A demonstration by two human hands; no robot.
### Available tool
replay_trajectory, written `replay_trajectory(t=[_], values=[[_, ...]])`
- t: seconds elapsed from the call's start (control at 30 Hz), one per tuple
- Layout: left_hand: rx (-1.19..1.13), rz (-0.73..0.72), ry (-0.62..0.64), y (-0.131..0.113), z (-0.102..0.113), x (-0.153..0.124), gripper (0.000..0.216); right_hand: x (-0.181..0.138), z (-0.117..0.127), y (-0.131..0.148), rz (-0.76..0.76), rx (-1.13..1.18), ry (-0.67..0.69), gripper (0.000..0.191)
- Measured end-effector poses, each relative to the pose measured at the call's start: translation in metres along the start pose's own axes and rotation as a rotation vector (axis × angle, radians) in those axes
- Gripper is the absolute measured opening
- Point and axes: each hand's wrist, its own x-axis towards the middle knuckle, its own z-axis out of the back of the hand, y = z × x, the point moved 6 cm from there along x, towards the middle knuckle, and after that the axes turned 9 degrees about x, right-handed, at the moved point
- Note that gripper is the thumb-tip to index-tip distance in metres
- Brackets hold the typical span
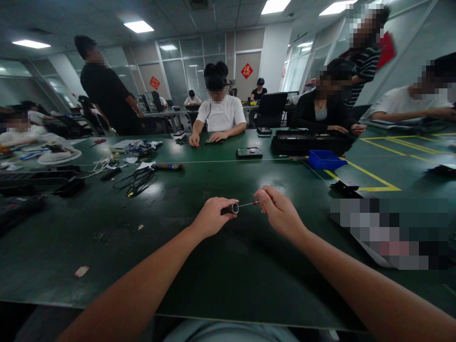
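L hand (211, 219) grips handle (231, 208); R hand (280, 211) pinches bit (249, 204) between.

Green table (221, 266) with cables (137, 180), blue tray (325, 160)

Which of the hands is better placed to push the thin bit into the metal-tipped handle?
Probably the right hand: it pinches the thin bit, whose tip already points at the open end of the handle. The left hand is wrapped around the handle, steadying it.
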Motion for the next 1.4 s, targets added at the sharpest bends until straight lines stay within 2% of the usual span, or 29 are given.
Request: replay_trajectory(t=[0.1,0.23,0.37,0.47,0.6,0.67,0.87,1.07,1.23,1.4], values=[[0.005,0.000,0.002,0.000,-0.001,0.000,0.037,0.000,0.001,-0.002,0.005,0.020,-0.024,0.022],[0.007,-0.009,0.000,0.000,-0.003,0.000,0.037,0.001,0.001,-0.003,0.030,0.191,-0.065,0.016],[0.005,-0.040,-0.005,-0.002,-0.003,0.001,0.038,0.004,0.000,-0.009,-0.019,0.344,-0.092,0.022],[0.006,-0.089,-0.017,-0.005,-0.001,0.001,0.039,0.007,-0.001,-0.022,-0.141,0.531,-0.173,0.028],[0.038,-0.123,-0.011,-0.005,-0.002,0.001,0.042,0.008,-0.002,-0.044,-0.409,0.778,-0.268,0.026],[0.052,-0.111,-0.002,-0.004,-0.002,0.002,0.041,0.008,0.000,-0.048,-0.448,0.805,-0.308,0.024],[0.055,-0.055,0.037,-0.009,-0.002,0.002,0.038,0.008,0.007,-0.038,-0.228,0.577,-0.294,0.026],[-0.065,0.077,0.028,-0.007,-0.001,-0.001,0.023,0.005,0.013,-0.027,-0.049,0.380,-0.312,0.028],[-0.090,0.134,0.068,-0.003,-0.005,-0.007,0.042,0.001,0.020,-0.014,0.016,0.347,-0.340,0.024],[0.000,0.174,0.177,-0.009,-0.011,-0.013,0.044,-0.002,0.021,-0.004,0.067,0.313,-0.334,0.022]])
